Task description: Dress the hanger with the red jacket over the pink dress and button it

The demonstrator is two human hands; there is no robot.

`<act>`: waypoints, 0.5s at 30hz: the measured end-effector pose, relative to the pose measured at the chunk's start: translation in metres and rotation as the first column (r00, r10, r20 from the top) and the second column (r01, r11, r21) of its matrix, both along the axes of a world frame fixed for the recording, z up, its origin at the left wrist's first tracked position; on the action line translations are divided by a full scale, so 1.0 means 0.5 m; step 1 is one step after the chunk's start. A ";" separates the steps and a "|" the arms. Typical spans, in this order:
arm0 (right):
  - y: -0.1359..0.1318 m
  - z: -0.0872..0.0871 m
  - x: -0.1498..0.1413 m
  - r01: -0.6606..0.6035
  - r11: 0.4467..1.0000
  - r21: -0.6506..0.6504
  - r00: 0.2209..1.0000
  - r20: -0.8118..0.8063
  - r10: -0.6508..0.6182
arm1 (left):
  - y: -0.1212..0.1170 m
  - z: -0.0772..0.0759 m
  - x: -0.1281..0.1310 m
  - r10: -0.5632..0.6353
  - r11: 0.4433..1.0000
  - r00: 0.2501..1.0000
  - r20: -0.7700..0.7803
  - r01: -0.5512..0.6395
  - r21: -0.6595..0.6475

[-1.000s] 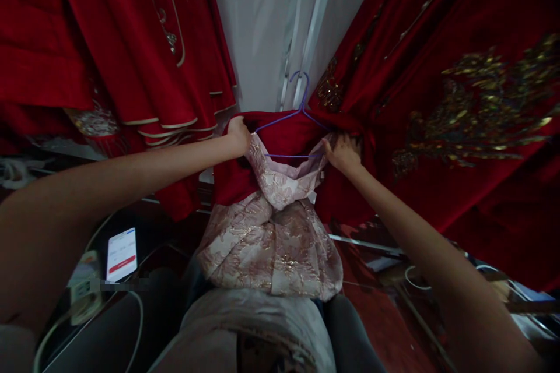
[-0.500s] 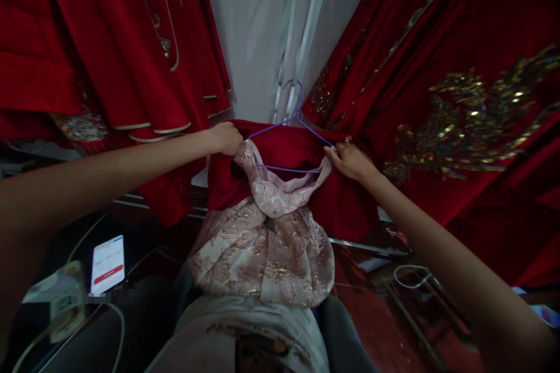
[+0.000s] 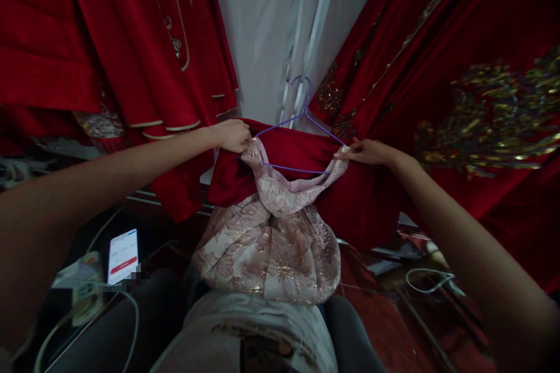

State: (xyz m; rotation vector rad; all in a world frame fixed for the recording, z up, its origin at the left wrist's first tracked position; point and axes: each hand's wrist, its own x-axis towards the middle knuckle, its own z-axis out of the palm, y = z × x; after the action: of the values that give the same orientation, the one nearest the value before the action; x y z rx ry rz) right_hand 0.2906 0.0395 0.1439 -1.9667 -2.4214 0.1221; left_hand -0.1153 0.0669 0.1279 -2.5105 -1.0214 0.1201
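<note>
Gripping the pale dress (image 3: 284,250) at both shoulders with left hand (image 3: 235,136) and right hand (image 3: 370,152), just in front of a red garment (image 3: 297,145), with the purple hanger (image 3: 305,110) already inside the top but neither side yet let go.

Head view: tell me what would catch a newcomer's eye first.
First, the pale brocade garment glinting at the centre, on a purple hanger, with the left grip and right grip at its shoulders. Next, the deep red cloth to either side, with gold sequins spread across it at far right. Last, the bright phone at lower left, its lit screen standing out from the dark.
</note>
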 end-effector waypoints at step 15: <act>-0.032 -0.094 0.055 0.155 0.971 0.182 0.941 -0.327 -0.089 | 0.022 -0.036 -0.026 0.156 0.986 0.979 0.130 -0.146 -0.081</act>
State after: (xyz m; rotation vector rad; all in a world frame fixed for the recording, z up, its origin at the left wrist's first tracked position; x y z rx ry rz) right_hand 0.3183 0.0234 0.0968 -1.8379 -2.0195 0.1644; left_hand -0.1284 0.0779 0.1097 -2.5310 -1.2847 0.0307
